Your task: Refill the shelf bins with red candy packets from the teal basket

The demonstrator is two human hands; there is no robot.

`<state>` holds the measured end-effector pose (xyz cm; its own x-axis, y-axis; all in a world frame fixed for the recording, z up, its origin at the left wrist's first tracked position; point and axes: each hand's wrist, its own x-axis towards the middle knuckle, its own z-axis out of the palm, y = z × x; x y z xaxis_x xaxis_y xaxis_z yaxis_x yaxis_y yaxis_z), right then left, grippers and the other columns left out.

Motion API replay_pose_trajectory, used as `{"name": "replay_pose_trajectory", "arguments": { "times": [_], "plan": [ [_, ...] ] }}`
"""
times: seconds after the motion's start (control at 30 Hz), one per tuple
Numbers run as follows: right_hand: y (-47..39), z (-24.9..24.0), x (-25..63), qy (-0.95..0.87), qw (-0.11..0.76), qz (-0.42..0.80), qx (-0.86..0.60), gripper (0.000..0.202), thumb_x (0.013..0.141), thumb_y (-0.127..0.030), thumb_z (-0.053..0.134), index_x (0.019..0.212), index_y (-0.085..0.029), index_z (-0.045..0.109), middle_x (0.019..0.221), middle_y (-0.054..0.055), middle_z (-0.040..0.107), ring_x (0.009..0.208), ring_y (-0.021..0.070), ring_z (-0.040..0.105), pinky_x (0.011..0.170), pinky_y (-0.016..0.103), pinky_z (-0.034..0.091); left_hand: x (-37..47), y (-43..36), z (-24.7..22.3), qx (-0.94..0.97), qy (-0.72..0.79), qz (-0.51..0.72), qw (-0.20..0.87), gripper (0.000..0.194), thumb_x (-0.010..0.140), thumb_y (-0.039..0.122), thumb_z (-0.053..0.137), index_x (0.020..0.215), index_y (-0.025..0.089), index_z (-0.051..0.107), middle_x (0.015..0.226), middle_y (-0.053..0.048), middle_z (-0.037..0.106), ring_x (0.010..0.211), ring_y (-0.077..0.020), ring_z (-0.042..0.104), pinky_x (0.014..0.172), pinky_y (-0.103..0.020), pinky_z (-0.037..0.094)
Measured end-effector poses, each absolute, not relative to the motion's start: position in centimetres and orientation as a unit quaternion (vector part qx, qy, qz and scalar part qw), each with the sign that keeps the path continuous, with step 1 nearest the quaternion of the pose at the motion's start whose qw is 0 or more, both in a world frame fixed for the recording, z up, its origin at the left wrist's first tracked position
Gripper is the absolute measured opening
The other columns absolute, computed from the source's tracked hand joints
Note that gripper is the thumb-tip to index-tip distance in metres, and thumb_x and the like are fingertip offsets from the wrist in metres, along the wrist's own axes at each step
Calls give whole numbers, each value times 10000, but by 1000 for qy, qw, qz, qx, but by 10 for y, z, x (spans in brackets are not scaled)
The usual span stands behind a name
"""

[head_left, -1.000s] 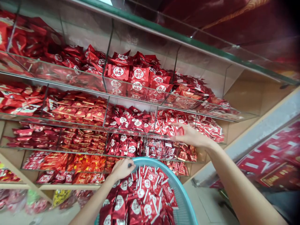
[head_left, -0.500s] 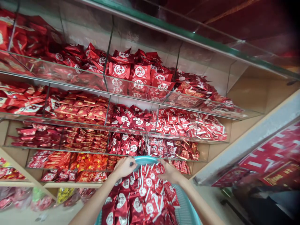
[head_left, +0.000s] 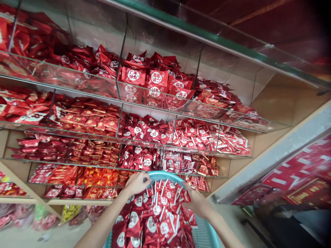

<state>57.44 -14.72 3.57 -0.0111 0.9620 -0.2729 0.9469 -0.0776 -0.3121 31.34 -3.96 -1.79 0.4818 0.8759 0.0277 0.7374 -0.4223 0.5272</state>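
Note:
A turquoise plastic basket (head_left: 208, 237) sits in front of me, heaped with small red packets (head_left: 164, 206). Larger dark red packets with white labels (head_left: 133, 220) fill its left part. My left hand (head_left: 137, 183) is closed on the far left rim of the basket. At its thumb shows a small dark round spot that I cannot identify. On the right side of the heap, my right hand (head_left: 198, 203) curls around some of the small red-and-white packets (head_left: 184, 195); its fingertips are partly hidden.
Stepped shelves with glass dividers (head_left: 121, 44) hold many red packets in rows ahead. Orange packets (head_left: 97, 177) lie on a lower shelf. Plastic bags (head_left: 42, 217) sit under the shelving at left. A pale wall edge (head_left: 258, 165) and red printed goods (head_left: 292, 165) stand at right.
My right hand has shifted right and slightly toward me across the heap, and red packets now show at its fingers. The left hand stays on the basket rim.

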Motion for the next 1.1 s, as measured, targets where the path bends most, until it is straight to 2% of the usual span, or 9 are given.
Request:
{"name": "replay_pose_trajectory", "arguments": {
  "times": [0.13, 0.23, 0.3, 0.4, 0.57, 0.67, 0.77, 0.9, 1.1],
  "plan": [
    [-159, 27, 572, -659, -88, 182, -725, 709, 647, -146, 478, 1323, -142, 265, 1107, 134, 576, 1034, 283, 520, 809, 338, 400, 313, -39, -20, 832, 482, 156, 225, 353, 803, 502, 364, 735, 258, 609, 849, 21, 613, 727, -133, 563, 612, -212, 337],
    [-160, 20, 566, -647, -125, 151, -737, 748, 616, -77, 466, 1331, -146, 260, 1096, 139, 579, 1012, 274, 536, 807, 325, 405, 314, -40, -17, 829, 489, 152, 225, 352, 800, 500, 372, 726, 248, 606, 839, 20, 610, 725, -132, 565, 613, -212, 341],
    [-158, 17, 563, -648, -114, 140, -740, 748, 622, -81, 469, 1334, -164, 255, 1147, 136, 547, 1011, 262, 537, 817, 317, 405, 314, -41, -14, 826, 494, 145, 229, 354, 798, 499, 376, 728, 243, 609, 844, 17, 612, 729, -133, 567, 617, -212, 346],
    [-157, 11, 561, -662, -52, 139, -735, 735, 638, -98, 472, 1334, -165, 244, 1268, 129, 445, 1070, 242, 499, 859, 305, 390, 315, -42, -12, 824, 498, 140, 232, 355, 795, 502, 377, 742, 244, 615, 860, 14, 615, 734, -135, 567, 621, -213, 350],
    [-159, 8, 562, -661, 0, 141, -737, 699, 667, -108, 469, 1327, -168, 246, 1335, 112, 371, 1161, 222, 418, 926, 310, 343, 315, -41, -15, 829, 492, 149, 221, 342, 797, 488, 374, 725, 246, 605, 819, 20, 610, 723, -134, 570, 610, -215, 337],
    [-163, 14, 561, -663, -2, 129, -738, 662, 709, -152, 470, 1328, -161, 236, 1294, 124, 420, 1136, 231, 444, 905, 319, 362, 315, -41, -16, 829, 491, 153, 220, 333, 798, 480, 376, 726, 248, 603, 823, 22, 608, 721, -132, 569, 607, -214, 332],
    [-171, 19, 556, -670, -10, 114, -733, 601, 715, -180, 486, 1289, -190, 309, 1233, 108, 483, 1073, 228, 497, 862, 308, 394, 315, -41, -16, 829, 492, 150, 221, 325, 800, 472, 378, 729, 248, 602, 821, 23, 607, 715, -129, 567, 602, -212, 328],
    [-186, 12, 543, -692, -42, 123, -710, 576, 685, -113, 488, 1244, -208, 389, 1191, 93, 524, 1049, 227, 516, 849, 303, 415, 315, -42, -15, 828, 493, 149, 220, 315, 800, 469, 385, 732, 252, 603, 815, 27, 608, 724, -131, 569, 614, -213, 332],
    [-195, -11, 534, -754, -47, 13, -656, 801, 633, 41, 416, 1330, -309, 231, 1106, 54, 580, 1005, 214, 549, 822, 300, 457, 316, -41, -21, 827, 498, 154, 210, 315, 801, 464, 386, 747, 255, 615, 812, 21, 608, 725, -136, 573, 611, -216, 340]
  ]
}}
